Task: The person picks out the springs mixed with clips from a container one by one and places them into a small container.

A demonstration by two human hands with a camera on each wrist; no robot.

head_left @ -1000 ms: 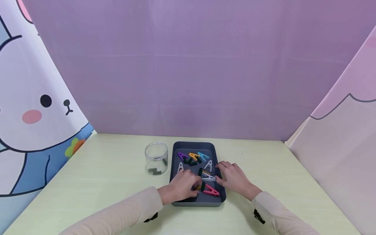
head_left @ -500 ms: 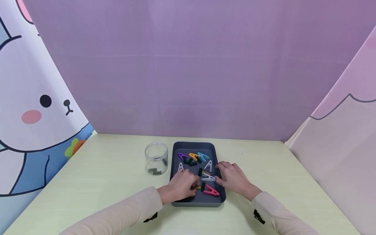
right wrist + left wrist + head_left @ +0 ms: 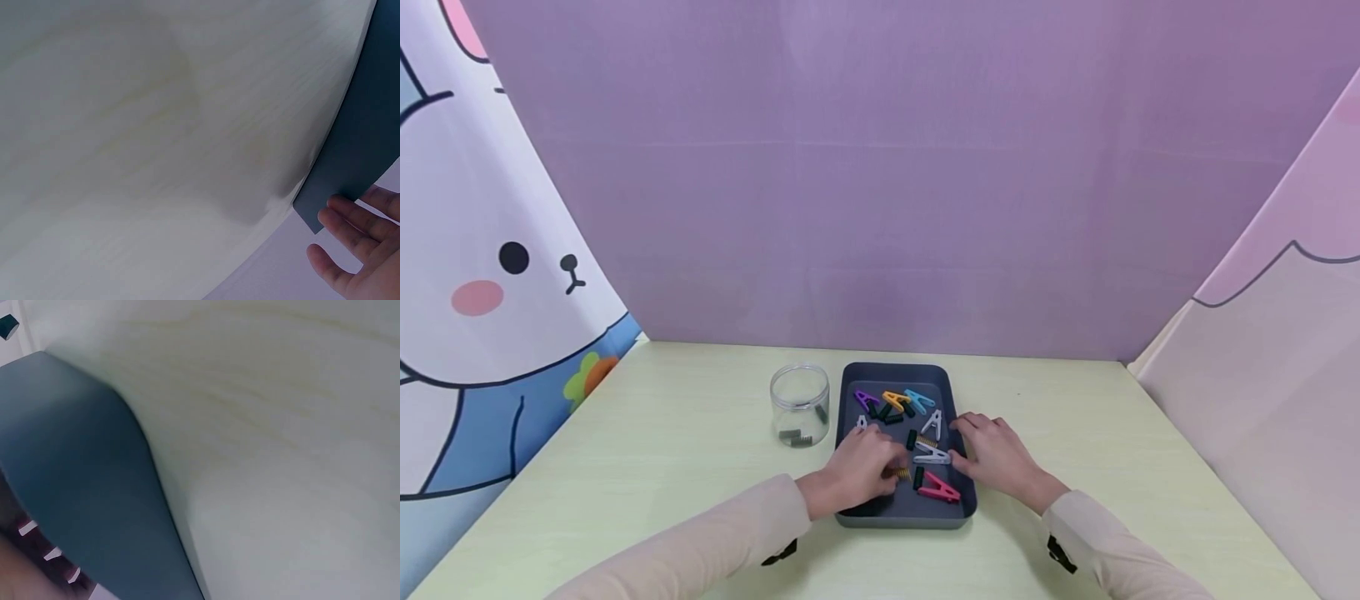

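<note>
My left hand (image 3: 867, 467) reaches into the grey tray (image 3: 898, 372), and its thumb and fingers pinch a gold-coloured spring (image 3: 902, 473) low over the tray floor. The left wrist view shows mostly the tray's outer wall (image 3: 94, 444), with a sliver of coils at the lower left. My right hand (image 3: 996, 452) rests against the tray's right rim, fingers spread and gently bent. In the right wrist view its fingertips lie at the tray wall (image 3: 350, 156). Close to the left hand are a red clip (image 3: 938, 487), a dark green spring (image 3: 918, 477) and a white clip (image 3: 931, 454).
Purple (image 3: 865, 400), orange (image 3: 895, 400) and light blue clips (image 3: 920, 401) lie at the tray's far end among dark green springs. Another white clip (image 3: 932, 423) is near the right wall. A clear jar (image 3: 800, 392) with a few dark springs stands left of the tray.
My left hand has shifted slightly left and away from me, the gold spring moving with it. The right hand has stayed at the tray's rim.
</note>
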